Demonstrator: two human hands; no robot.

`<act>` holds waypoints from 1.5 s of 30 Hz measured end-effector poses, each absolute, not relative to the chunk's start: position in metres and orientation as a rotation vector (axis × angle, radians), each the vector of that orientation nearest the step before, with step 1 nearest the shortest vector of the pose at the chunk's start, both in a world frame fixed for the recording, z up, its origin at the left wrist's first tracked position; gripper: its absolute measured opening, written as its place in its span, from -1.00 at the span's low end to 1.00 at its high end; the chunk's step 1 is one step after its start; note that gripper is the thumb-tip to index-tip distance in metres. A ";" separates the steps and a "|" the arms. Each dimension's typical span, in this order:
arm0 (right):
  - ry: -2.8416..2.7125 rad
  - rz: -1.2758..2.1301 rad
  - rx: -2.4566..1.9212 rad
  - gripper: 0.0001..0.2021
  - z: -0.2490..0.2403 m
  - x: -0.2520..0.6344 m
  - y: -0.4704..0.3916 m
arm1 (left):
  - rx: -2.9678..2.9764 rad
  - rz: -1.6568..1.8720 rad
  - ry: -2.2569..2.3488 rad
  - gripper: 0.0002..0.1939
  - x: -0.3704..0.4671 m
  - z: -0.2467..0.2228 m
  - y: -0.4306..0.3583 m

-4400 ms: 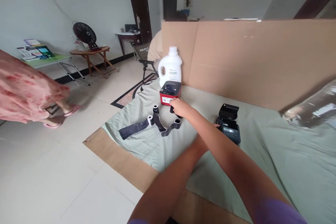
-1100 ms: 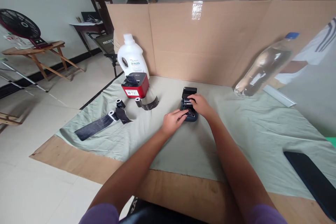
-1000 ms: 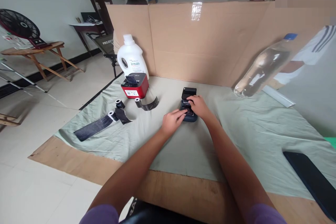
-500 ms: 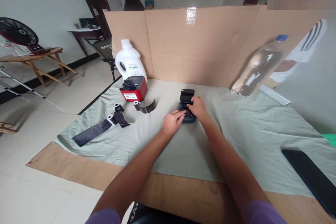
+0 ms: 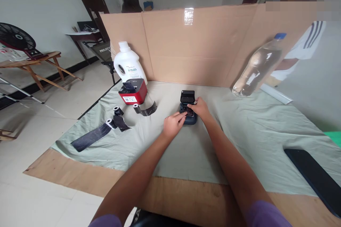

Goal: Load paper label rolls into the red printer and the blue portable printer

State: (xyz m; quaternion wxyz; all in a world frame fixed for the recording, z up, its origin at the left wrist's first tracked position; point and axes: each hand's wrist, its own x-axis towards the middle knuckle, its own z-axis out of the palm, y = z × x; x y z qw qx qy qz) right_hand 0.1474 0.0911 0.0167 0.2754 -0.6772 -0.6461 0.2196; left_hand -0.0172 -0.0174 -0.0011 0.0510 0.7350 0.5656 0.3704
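A small dark label printer sits on the cloth in front of me, its lid raised at the back. My left hand holds it by the left side, with fingertips at the exposed inner compartment. On the opposite side, my right hand grips the edge, thumb reaching over the opening. What the fingertips press inside is too small to make out. Left of the hands lie a partly unrolled dark strip roll, a small black roll and a roll with a long dark strip.
Behind the rolls stand a red-and-black box-shaped device and a white detergent bottle. A cardboard sheet closes the back. A clear plastic bottle leans at right, near another person's sleeve. A dark phone lies front right.
My right hand has shifted slightly right on the printer, so more of the inner compartment shows. The left hand keeps its place. The whole view has turned a little.
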 end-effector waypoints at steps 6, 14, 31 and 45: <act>-1.725 0.685 -1.759 -0.58 0.016 0.143 0.092 | 2.299 1.101 1.702 -0.71 -0.014 -0.003 -0.018; -1.490 0.790 -1.392 -0.47 0.033 0.141 0.091 | 2.352 1.097 1.710 -0.70 -0.013 -0.001 -0.021; -1.833 1.073 -1.509 -0.57 0.052 0.160 0.080 | 2.299 1.214 1.722 -0.68 -0.016 -0.002 -0.025; -1.472 1.491 -1.472 -0.23 0.037 0.168 0.083 | 1.785 1.124 1.436 -0.23 -0.025 0.000 -0.012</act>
